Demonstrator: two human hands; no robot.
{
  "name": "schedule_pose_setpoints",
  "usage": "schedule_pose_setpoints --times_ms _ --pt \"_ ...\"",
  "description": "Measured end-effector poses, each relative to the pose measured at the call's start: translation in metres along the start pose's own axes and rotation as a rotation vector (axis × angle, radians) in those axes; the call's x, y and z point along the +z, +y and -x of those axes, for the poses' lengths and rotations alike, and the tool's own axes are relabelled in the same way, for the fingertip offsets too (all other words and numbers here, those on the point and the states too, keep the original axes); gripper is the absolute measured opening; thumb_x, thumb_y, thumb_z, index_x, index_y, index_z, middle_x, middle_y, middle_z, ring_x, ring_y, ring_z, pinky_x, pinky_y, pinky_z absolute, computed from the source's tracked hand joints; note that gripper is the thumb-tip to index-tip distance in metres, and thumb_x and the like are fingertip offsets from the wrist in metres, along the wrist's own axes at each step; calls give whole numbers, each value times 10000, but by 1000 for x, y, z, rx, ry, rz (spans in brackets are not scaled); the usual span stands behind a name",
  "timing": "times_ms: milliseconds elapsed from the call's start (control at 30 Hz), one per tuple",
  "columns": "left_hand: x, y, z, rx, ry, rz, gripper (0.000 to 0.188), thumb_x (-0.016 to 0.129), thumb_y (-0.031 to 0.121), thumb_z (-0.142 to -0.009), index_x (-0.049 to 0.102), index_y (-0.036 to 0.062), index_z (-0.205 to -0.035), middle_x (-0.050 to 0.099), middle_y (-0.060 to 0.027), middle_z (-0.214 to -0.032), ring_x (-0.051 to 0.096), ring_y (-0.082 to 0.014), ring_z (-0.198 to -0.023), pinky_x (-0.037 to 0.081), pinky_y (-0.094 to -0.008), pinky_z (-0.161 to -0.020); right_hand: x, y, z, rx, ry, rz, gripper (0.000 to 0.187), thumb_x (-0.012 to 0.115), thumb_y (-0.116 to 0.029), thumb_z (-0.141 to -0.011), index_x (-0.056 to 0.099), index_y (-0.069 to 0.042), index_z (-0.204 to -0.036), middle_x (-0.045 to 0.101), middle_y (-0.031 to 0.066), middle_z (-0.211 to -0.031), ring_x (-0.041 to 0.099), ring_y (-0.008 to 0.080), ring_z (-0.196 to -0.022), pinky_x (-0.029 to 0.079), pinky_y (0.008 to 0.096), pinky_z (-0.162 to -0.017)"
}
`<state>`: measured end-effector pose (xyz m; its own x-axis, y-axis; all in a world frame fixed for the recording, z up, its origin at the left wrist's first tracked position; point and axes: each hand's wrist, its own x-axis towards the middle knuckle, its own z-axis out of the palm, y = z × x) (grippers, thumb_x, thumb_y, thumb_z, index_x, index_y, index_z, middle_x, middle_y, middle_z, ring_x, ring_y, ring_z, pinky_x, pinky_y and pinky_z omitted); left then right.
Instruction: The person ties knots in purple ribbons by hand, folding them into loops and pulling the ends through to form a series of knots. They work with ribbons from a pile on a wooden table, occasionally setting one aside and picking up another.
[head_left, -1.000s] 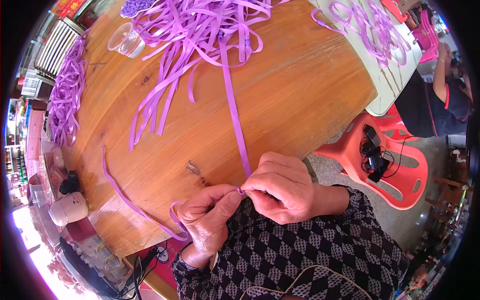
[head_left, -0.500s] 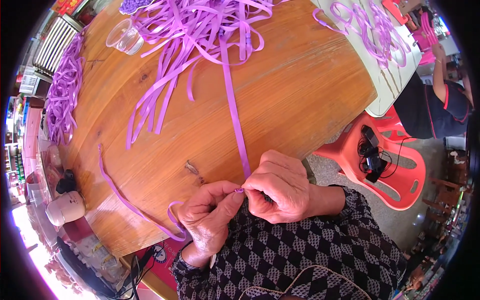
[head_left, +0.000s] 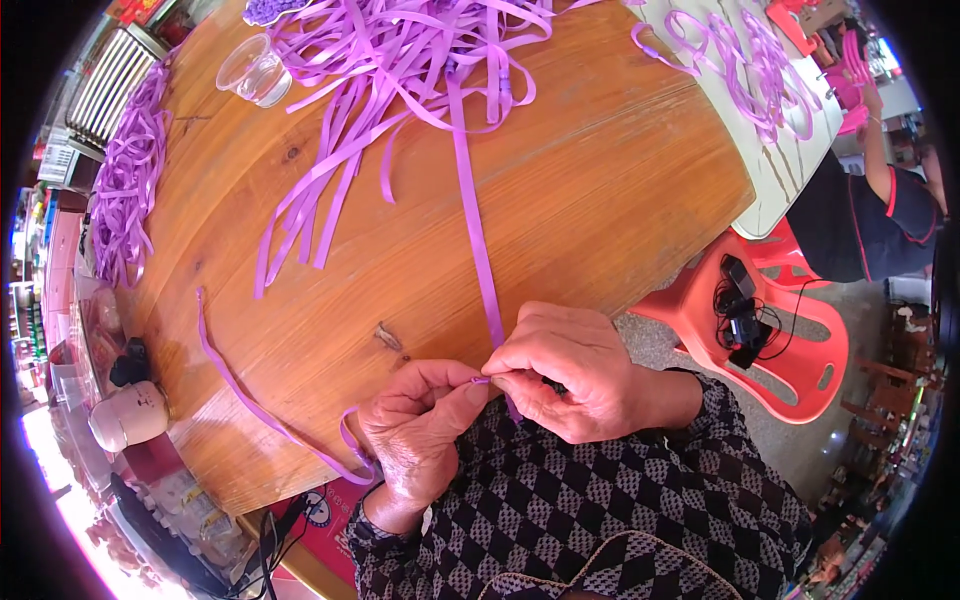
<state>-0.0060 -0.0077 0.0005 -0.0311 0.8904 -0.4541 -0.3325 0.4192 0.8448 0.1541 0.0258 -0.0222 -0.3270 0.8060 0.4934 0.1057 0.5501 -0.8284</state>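
1. Change: a short ribbon end (head_left: 514, 410) now shows below the right hand (head_left: 565, 375); half a second ago none was visible there. Suggests the strip has shifted within the grip, the fastening still being worked.
2. Right hand: thumb and forefinger pinched together, other fingers curled. Left hand (head_left: 420, 425): thumb and forefinger closed on a small purple twist (head_left: 480, 380) between both hands, over the near edge of the wooden desk (head_left: 600, 200).
3. Purple ribbon (head_left: 473, 220) runs from the ribbon pile (head_left: 400, 70) down to the right hand.
4. Loose strip (head_left: 235, 375) curls up beside the left wrist; whether it joins the twist, cannot tell.
5. Clear cup (head_left: 255, 72) beside the pile; ribbon bundle (head_left: 130, 190) at the left edge.
6. Obstruction: fingertips hide most of the twist.
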Motion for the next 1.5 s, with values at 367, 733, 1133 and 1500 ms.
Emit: schedule_pose_setpoints --times_ms 367,733,1133,1500 --pt "-10 -5 1 35 -68 -30 129 663 -63 -743 606 -71 -858 638 -71 -765 572 -86 -646 464 -191 -603 8 0 1 -231 42 350 228 616 107 -604 537 9 -794 487 63 -604 440 222 -476 352 307 -436" --pt "-4 2 5 -21 -61 -41 160 723 -24 -699 622 -69 -815 644 -80 -726 573 -103 -612 456 -196 -572 -6 -18 4 784 -11 -605 33 581 20 -798 573 22 -830 559 24 -698 504 52 -588 397 210 -493" --pt "-3 -3 3 23 -1 -7 115 676 -8 -723 615 -69 -799 620 -72 -681 531 -100 -552 425 -203 -511 -7 -19 4 767 -68 -566 73 581 -22 -846 592 46 -871 596 50 -728 578 74 -661 438 197 -546" --pt "-7 3 -1 -32 15 26 140 668 9 -685 592 -80 -764 580 -71 -634 488 -103 -483 373 -197 -442 -13 -17 -8 398 -232 -161 15 597 -14 -818 591 -4 -828 581 51 -732 586 94 -599 440 205 -519"
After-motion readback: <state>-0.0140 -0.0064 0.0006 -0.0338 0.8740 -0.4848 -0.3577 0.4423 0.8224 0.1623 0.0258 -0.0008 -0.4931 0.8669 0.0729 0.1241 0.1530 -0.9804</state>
